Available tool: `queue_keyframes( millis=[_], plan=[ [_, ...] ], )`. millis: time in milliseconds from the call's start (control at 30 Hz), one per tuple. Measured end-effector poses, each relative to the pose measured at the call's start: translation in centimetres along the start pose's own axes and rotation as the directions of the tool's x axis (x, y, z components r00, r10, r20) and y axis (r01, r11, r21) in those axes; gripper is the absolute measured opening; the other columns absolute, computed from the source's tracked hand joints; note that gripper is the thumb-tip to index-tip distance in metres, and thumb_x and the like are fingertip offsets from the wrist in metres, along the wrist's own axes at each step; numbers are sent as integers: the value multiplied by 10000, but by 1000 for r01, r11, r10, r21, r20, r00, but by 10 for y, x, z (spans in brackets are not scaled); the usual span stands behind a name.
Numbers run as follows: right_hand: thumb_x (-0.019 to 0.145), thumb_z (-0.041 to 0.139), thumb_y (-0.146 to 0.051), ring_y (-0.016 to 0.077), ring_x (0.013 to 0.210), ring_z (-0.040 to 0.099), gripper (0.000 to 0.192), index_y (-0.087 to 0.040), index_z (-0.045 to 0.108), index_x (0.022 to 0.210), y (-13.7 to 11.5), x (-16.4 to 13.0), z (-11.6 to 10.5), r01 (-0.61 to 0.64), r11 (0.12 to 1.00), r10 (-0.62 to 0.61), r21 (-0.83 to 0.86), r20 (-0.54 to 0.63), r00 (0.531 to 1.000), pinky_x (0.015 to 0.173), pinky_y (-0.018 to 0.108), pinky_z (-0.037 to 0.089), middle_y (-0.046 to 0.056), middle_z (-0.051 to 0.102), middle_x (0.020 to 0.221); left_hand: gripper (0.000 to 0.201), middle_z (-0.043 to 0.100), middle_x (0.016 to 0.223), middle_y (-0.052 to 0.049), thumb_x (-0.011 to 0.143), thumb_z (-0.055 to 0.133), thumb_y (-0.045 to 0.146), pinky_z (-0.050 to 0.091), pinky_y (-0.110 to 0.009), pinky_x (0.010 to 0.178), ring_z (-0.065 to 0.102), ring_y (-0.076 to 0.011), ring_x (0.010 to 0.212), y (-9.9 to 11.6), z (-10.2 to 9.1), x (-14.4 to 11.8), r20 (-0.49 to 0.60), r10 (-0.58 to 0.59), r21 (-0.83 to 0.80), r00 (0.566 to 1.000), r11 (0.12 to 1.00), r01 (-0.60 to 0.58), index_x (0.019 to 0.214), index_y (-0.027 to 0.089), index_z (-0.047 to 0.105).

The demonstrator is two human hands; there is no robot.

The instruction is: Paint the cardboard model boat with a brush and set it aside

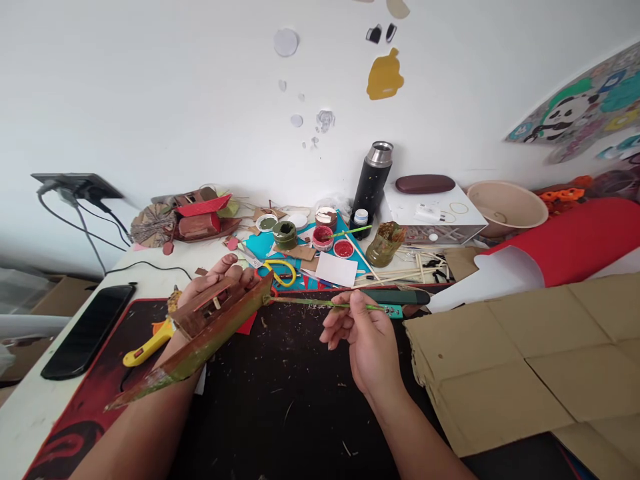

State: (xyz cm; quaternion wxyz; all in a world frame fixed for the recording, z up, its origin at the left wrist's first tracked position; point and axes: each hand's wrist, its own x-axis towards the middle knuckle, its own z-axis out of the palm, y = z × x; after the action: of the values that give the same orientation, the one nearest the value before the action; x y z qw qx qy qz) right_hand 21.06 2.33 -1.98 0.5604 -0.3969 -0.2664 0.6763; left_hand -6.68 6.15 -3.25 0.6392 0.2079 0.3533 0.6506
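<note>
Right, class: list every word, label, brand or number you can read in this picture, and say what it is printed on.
No text can be read.
Yellow wall sticker: a small pale mark, too small to read.
Panda poster: pictures only, any lettering blurred.
Paint jars: no legible labels.
Black flask: speckles, no readable brand.
Phone: screen dark.
Left hand holds a model boat, right hand a thin brush; neither carries writing.

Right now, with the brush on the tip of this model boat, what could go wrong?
The model boat rests only on the left hand, its long hull overhanging the wrist, so it might tip or smear paint on the arm. The right hand pinches the thin brush far from its tip, so strokes may wobble. Open paint pots stand close behind and could get knocked.
</note>
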Motion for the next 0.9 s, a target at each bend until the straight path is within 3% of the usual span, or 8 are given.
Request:
queue_keyframes(
  millis=[100,233,600,733,900],
  plan=[
    [920,877,-747,197,506,772,568,-186,790,909,0,-1,0,-3,1000,3,11,9,1000,419,226,557,46,815,685,317,632,694,36,705,866,271,593,-414,833,667,-219,751,1,-2,0,0,-12,0,1000,1000,12,956,265,672],
    [944,875,-717,181,493,774,539,-185,791,905,1,-5,2,-27,999,23,40,105,994,426,206,556,44,825,685,372,672,732,20,694,894,261,599,-431,842,709,-242,788,2,-6,1,8,-34,1,999,999,34,1002,260,686],
    [1041,812,-638,168,477,784,473,-181,790,922,6,-17,8,-112,989,68,97,378,923,447,183,554,59,848,696,274,577,633,63,788,828,259,562,-348,733,618,-190,686,-7,3,2,86,30,-14,996,999,-29,1024,256,690],
    [1013,841,-654,168,494,794,487,-178,801,917,6,-15,7,-133,986,91,104,337,937,441,177,558,58,853,704,335,592,644,66,744,886,268,579,-346,718,630,-189,677,-6,-1,4,74,19,-8,997,1000,-18,1013,249,687],
    [931,896,-707,167,489,777,538,-177,805,901,4,-6,3,-89,993,76,79,154,985,430,182,559,35,822,663,393,621,658,59,703,949,262,638,-375,771,708,-222,742,-1,-10,4,30,-11,-14,999,1000,11,993,246,683]
  ],
)
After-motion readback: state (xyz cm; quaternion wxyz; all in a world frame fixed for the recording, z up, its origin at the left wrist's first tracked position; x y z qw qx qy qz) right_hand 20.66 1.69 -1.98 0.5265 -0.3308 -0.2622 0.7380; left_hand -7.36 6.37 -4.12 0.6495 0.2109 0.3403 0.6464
